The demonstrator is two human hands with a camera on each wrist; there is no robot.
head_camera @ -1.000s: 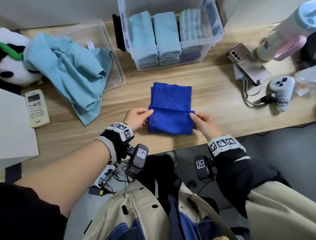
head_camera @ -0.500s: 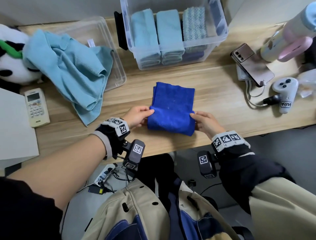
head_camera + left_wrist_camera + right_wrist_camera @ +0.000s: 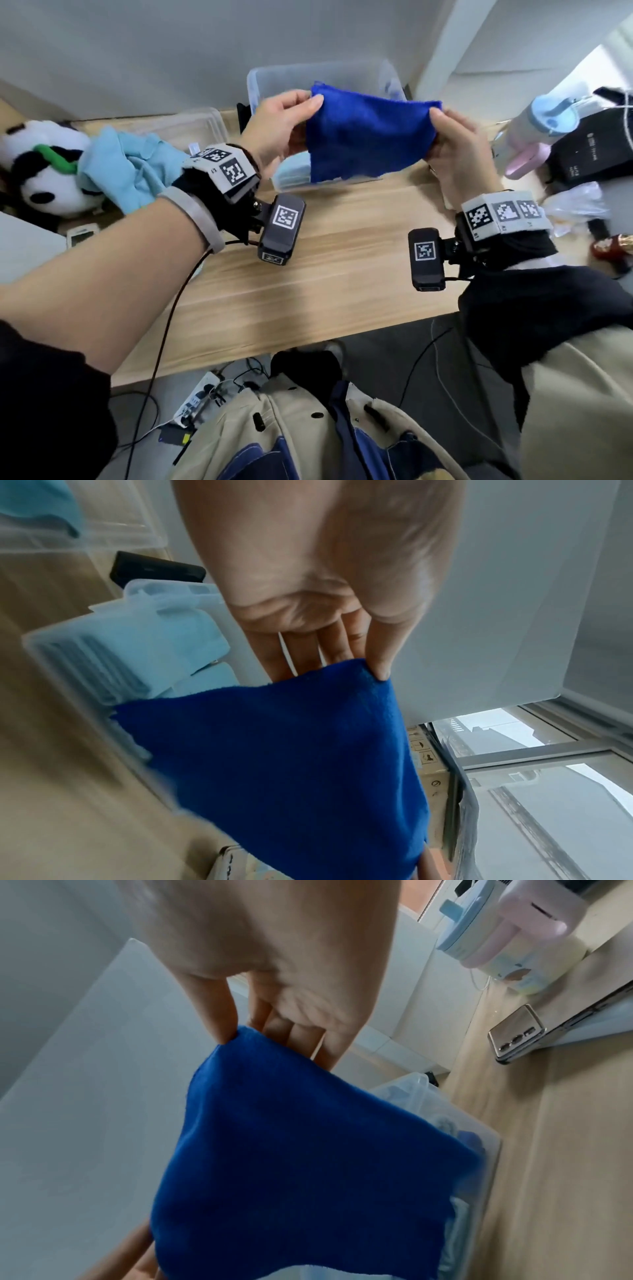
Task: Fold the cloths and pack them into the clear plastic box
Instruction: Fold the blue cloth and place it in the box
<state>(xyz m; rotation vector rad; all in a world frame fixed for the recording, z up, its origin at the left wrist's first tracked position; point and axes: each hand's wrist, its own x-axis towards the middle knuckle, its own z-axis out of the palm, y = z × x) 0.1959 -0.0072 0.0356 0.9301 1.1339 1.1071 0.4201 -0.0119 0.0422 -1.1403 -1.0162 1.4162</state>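
Note:
A folded dark blue cloth (image 3: 368, 137) hangs in the air in front of the clear plastic box (image 3: 274, 77), held between both hands. My left hand (image 3: 277, 126) pinches its left top corner, thumb against fingers; the left wrist view shows the same blue cloth (image 3: 291, 764) under the thumb. My right hand (image 3: 452, 144) pinches the right top corner, and the right wrist view shows the blue cloth (image 3: 291, 1150) there too. Folded light blue cloths (image 3: 171, 642) stand inside the box (image 3: 113, 615). Most of the box's inside is hidden by the cloth in the head view.
A loose light blue cloth (image 3: 133, 168) lies on a flat clear lid (image 3: 191, 123) at the left, beside a panda plush (image 3: 41, 168). A bottle (image 3: 541, 126), a black box (image 3: 589, 154) and a phone (image 3: 517, 1034) crowd the right of the wooden desk (image 3: 325, 260).
Both hands have lifted the folded blue cloth off the desk and carried it up and away, in front of the box. The head camera has tilted up and moved closer.

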